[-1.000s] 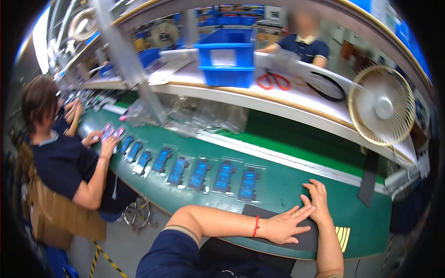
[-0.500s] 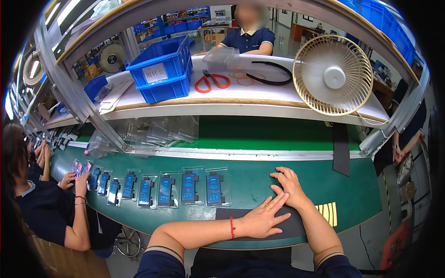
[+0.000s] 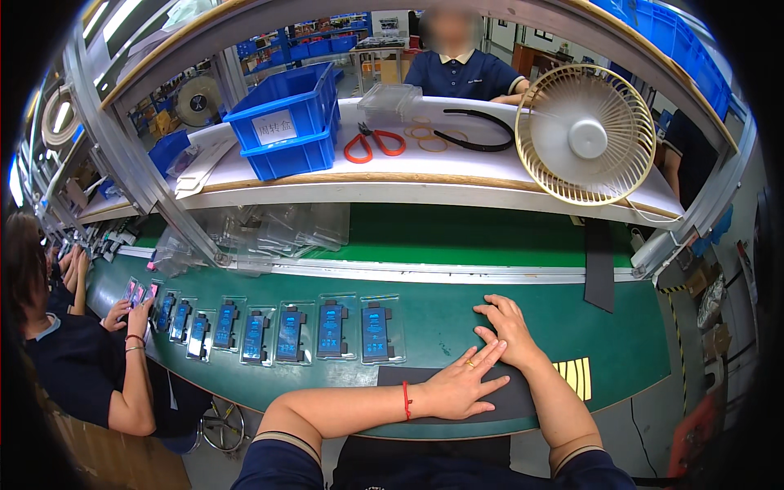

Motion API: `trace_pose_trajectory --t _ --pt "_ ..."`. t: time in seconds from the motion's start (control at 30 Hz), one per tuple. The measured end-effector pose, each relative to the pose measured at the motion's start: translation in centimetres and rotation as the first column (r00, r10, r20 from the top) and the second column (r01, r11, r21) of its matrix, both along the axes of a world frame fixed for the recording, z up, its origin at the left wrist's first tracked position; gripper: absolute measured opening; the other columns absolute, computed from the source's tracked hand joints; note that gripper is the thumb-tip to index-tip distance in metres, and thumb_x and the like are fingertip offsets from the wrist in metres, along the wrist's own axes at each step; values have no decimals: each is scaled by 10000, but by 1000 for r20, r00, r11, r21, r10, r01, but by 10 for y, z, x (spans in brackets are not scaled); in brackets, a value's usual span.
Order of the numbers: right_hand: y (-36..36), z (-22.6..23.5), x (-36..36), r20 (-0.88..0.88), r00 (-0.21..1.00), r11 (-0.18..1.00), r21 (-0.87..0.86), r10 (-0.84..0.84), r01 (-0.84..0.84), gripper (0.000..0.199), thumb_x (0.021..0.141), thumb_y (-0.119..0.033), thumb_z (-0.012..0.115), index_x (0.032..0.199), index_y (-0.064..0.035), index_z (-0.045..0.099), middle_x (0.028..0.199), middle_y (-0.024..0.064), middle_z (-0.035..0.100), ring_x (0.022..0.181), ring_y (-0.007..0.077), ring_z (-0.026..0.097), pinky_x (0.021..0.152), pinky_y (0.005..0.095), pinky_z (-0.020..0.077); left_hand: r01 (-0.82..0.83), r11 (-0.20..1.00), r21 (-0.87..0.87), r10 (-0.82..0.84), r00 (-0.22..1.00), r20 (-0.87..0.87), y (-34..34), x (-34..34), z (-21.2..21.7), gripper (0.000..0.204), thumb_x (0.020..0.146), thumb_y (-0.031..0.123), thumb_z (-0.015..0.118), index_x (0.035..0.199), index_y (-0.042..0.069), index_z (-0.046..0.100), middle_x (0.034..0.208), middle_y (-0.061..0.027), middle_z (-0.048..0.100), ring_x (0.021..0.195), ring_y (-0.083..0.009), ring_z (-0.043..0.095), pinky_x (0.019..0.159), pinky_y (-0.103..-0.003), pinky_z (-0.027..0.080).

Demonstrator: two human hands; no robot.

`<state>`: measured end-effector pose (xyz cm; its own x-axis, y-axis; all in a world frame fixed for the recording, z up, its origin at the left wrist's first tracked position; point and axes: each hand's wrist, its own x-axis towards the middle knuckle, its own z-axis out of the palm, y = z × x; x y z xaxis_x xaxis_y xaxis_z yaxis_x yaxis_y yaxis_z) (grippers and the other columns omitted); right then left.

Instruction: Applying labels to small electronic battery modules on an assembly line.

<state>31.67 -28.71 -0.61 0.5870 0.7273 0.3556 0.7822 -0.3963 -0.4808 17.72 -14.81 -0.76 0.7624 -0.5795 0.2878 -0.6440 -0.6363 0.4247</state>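
Trays of clear plastic, each holding a blue-and-black part, lie in a row on the green conveyor belt (image 3: 441,327), every long axis running across the belt toward the shelf. The nearest tray (image 3: 381,329) lies just left of both hands, untouched. Farther left the row shrinks and blurs near a co-worker's hand (image 3: 139,317). A black mat (image 3: 457,390) sits under the hands, partly covered. The left hand (image 3: 461,385) rests flat and empty, fingers spread, touching the right hand (image 3: 508,331), also flat and empty.
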Motion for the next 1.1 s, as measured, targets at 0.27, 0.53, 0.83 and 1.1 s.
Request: trace_pose_trajectory --t 0.27,0.53,0.83,1.1 --pt "0 1 0 -5 1000 1000 4 3 -3 397 808 -161 732 1186 -84 638 1307 191 539 1235 382 489 1045 467 393 1 1000 -7 -1 1000 -19 0 0 2 557 933 393 623 1397 99 530 1573 -336 82 1484 -468 110 1133 -599 285" --pt "-1 2 -1 -3 1000 1000 -4 -7 7 399 805 -163 734 1185 -84 638 1311 183 541 1239 383 488 1045 473 397 0 1000 -10 0 1000 -20 -1 0 1 558 933 391 624 1400 101 528 1576 -330 80 1487 -463 104 1136 -595 283" --pt "2 3 -2 24 1000 1000 -4 5 -5 405 785 -139 733 1175 -81 639 1299 191 548 1232 394 493 1044 472 399 -5 997 -73 3 1000 -23 1 -2 0 581 879 378 677 1352 55 574 1582 -333 38 1496 -448 74 1142 -581 283" --pt "-4 6 -2 7 1000 1000 -7 -9 9 402 793 -66 687 1186 -34 608 1317 206 521 1221 405 495 1038 456 410 30 992 -123 -29 999 14 -6 3 -10 595 848 381 703 1321 38 592 1578 -352 34 1500 -449 58 1148 -583 264"
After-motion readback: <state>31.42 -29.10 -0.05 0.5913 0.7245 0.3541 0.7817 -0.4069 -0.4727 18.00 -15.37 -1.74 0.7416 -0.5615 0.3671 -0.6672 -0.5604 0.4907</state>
